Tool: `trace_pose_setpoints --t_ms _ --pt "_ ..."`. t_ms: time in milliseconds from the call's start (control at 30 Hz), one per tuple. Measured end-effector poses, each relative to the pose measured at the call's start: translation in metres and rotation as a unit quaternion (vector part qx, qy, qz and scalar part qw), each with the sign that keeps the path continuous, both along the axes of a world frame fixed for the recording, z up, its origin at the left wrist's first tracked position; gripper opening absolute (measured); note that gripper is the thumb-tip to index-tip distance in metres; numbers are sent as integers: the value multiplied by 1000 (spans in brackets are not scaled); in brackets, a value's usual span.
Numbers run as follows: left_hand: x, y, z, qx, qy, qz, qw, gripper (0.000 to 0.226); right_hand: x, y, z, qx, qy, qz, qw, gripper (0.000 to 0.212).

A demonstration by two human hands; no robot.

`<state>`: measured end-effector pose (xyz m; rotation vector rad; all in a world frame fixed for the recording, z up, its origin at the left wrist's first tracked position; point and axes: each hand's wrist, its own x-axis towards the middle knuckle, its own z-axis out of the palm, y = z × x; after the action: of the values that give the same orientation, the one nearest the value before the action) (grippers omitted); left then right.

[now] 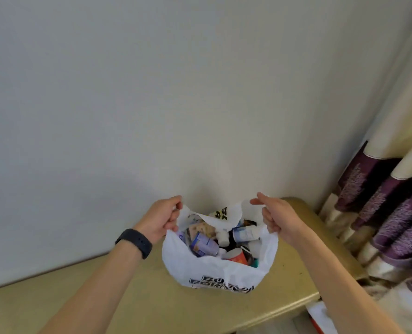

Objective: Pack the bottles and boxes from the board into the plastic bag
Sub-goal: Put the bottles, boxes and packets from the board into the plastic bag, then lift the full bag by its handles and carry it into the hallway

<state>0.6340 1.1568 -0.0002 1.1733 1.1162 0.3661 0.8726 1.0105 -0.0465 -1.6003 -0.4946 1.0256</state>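
A white plastic bag [214, 271] with black lettering stands on the tan board [152, 297] near the wall. Inside it lie several bottles and boxes: a box with a blue and orange label [203, 244], a white bottle with a blue label [244, 233] and an orange-red container [237, 256]. My left hand [161, 219] grips the bag's left handle, with a dark band on that wrist. My right hand [276, 216] grips the right handle. Both hands hold the bag's mouth spread open.
A plain pale wall [152, 104] rises right behind the board. A cream and purple curtain [388, 201] hangs at the right, close to the board's rounded corner [303, 206]. Something white and orange [320, 317] lies below the board's front edge.
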Motion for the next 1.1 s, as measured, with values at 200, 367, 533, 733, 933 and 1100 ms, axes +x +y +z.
trace_pose_setpoints --t_ms 200,367,533,733,933,1100 --pt "-12 4 45 0 -129 90 988 30 24 12 36 123 20 -106 987 26" --pt "-14 -2 29 1 -98 95 991 17 41 -1 22 57 9 -28 998 25" --pt "-31 -11 -2 0 -140 185 973 19 21 -21 6 113 -35 23 993 32" --pt "-51 -59 -42 58 12 197 979 31 -22 -48 -51 36 -120 30 992 35" --pt "-64 -111 -69 84 110 166 976 34 -44 -60 -80 -45 -112 -5 993 47" --pt "-80 -139 -57 79 112 191 972 33 -69 -75 -45 -35 -156 -1 987 45"
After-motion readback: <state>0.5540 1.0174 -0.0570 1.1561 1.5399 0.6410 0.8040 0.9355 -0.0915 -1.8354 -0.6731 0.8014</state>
